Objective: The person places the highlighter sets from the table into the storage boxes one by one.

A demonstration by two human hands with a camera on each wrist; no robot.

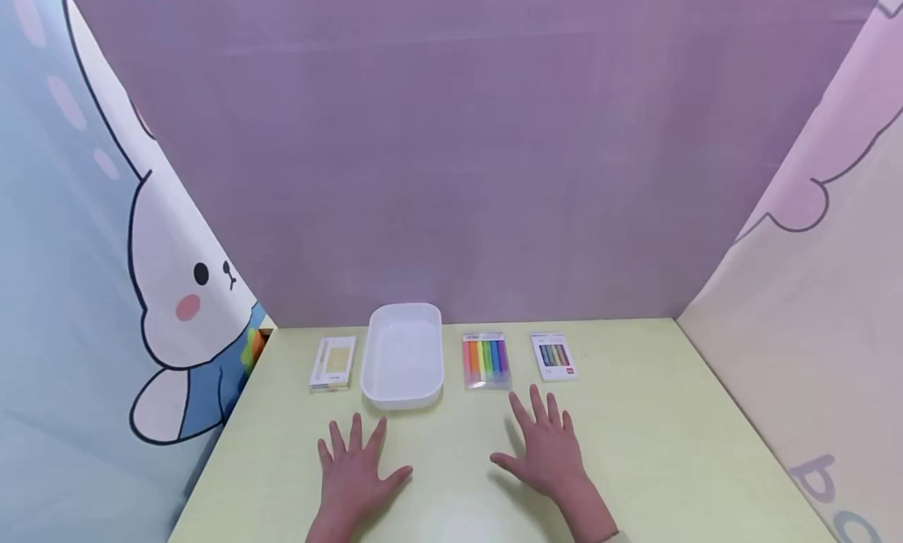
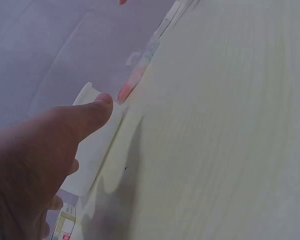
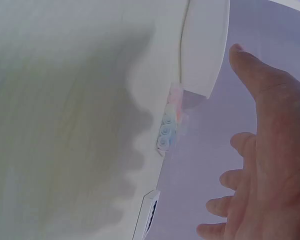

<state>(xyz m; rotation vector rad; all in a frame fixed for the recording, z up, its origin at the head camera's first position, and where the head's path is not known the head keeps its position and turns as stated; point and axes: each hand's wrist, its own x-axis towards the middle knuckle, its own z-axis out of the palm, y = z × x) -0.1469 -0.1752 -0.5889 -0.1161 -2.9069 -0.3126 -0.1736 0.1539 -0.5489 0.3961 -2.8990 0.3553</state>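
My left hand (image 1: 350, 480) is spread with straight fingers over the near part of the table, just in front of a white plastic tray (image 1: 404, 398). My right hand (image 1: 550, 453), also spread and holding nothing, lies close below a clear pack of rainbow-coloured markers (image 1: 487, 363). To the right of that pack is a flat white box (image 1: 554, 357) with a row of coloured sticks pictured on it. Left of the tray lies a white and yellow box (image 1: 333, 363). Shadows fall on the table beneath both hands in the wrist views.
The pale wooden table (image 1: 451, 480) ends at a purple backdrop (image 1: 451, 175). A blue cloth with a rabbit print (image 1: 176, 308) hangs on the left, and a pink and cream printed cloth (image 1: 811, 316) on the right.
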